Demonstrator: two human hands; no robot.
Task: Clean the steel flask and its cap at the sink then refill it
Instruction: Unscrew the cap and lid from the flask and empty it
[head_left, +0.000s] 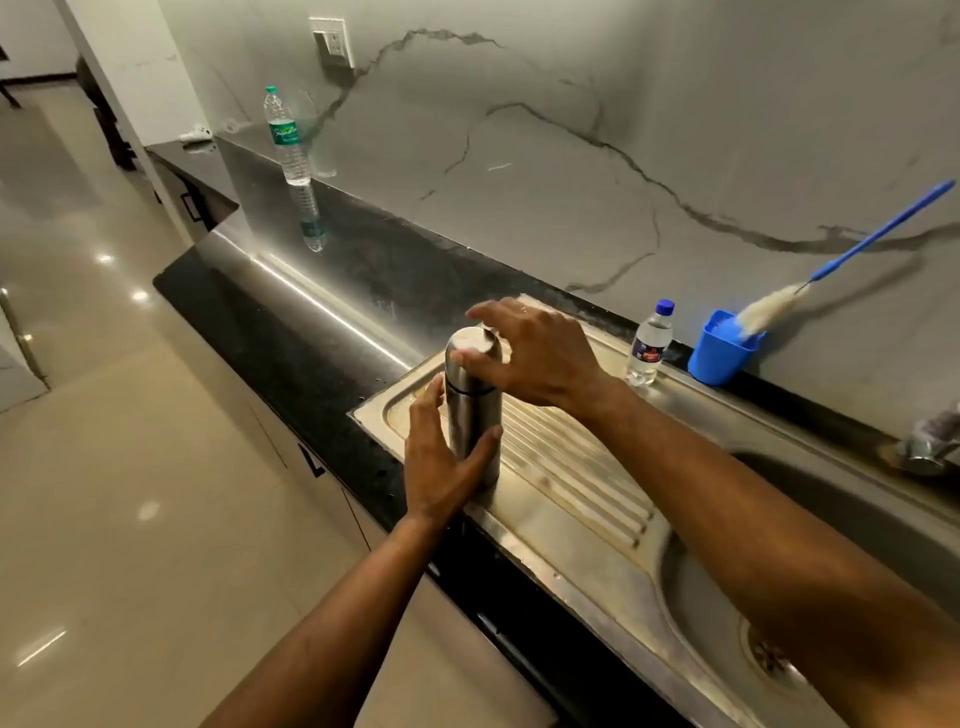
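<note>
Your left hand (441, 462) is gripping the flask (472, 410), standing upright on the drainboard (571, 467) near its left edge. Your right hand (535, 353) is pinching the cap (475, 345). The basin (831, 545) is lying open to the right. Black counter (311, 332), marble wall; bottle (287, 136) label unreadable.

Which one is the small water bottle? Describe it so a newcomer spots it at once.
Start at the steel sink and follow its back rim toward the marble wall. The small bottle stands upright there, just left of the blue cup holding the brush. It has a blue cap and dark label, unlike the taller green-capped bottle far down the counter.
</note>
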